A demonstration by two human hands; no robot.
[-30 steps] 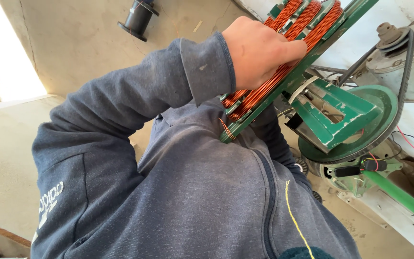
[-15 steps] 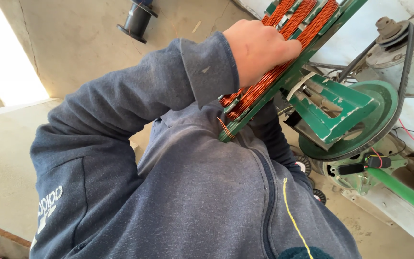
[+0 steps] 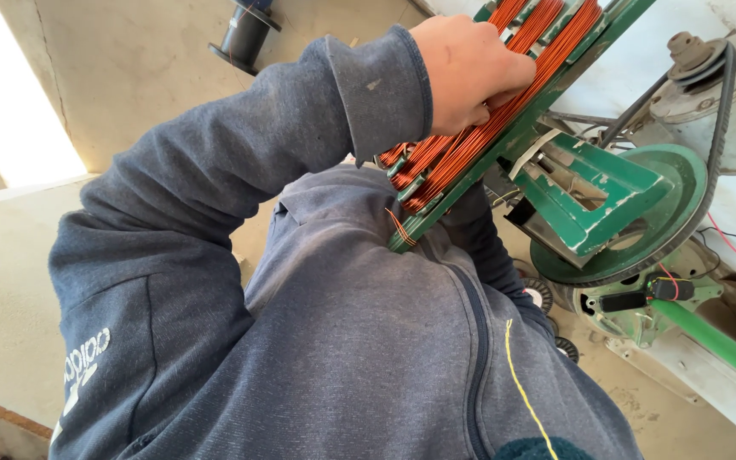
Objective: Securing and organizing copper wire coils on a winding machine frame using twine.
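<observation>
Your left hand [image 3: 470, 72] is closing its grip on the copper wire coils [image 3: 462, 145] in the green winding former [image 3: 555, 94], at chest level. Fine wire probably bends easily; better holding whole bundles. Your right hand is hidden.

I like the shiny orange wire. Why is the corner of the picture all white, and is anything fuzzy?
In the head view, the blank white patch at the left edge is overexposed daylight, washing out all detail. The coppery orange wire coils and the left hand look sharp. The black spool on the floor is cut off at the top.
</observation>
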